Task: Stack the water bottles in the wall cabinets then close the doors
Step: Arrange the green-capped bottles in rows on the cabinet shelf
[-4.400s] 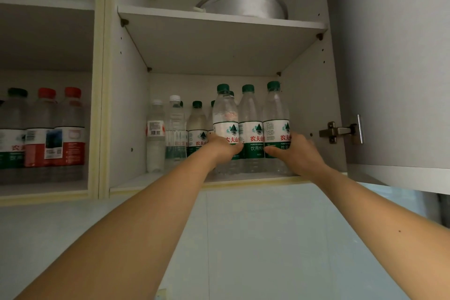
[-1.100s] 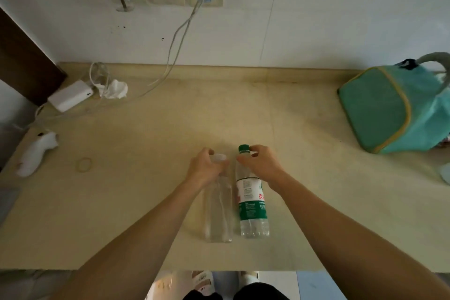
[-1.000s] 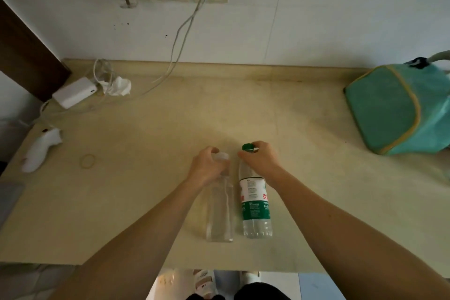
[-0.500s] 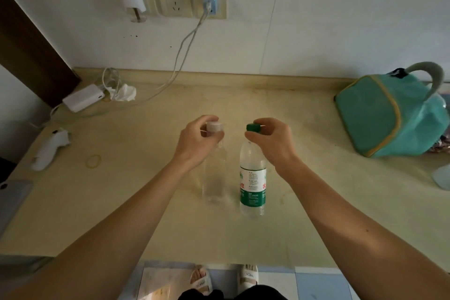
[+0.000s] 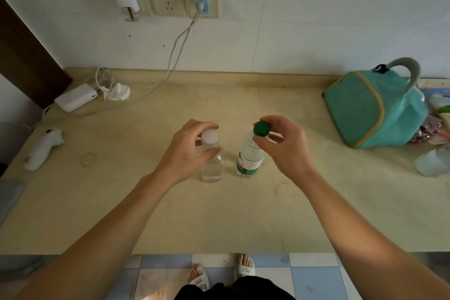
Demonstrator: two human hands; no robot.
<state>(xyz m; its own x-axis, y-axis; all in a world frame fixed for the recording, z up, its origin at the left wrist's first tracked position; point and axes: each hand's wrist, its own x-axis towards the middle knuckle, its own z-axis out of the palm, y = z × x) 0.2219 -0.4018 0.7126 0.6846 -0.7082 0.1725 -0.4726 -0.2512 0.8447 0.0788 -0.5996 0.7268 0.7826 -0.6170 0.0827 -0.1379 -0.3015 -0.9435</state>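
Green cap [image 5: 262, 128], white cap [image 5: 210, 137], teal bag [image 5: 372, 112], beige counter [image 5: 219, 221].

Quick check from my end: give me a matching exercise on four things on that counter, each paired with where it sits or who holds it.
Things:
1. white-capped bottle
2. green-capped bottle
3. teal bag
4. rubber band

Places:
A. far right of the counter
B. gripped near the cap by the right hand
C. lying flat, left of both bottles
D. gripped near the cap by the left hand

Pairs: 1-D, 2-B, 3-A, 4-C
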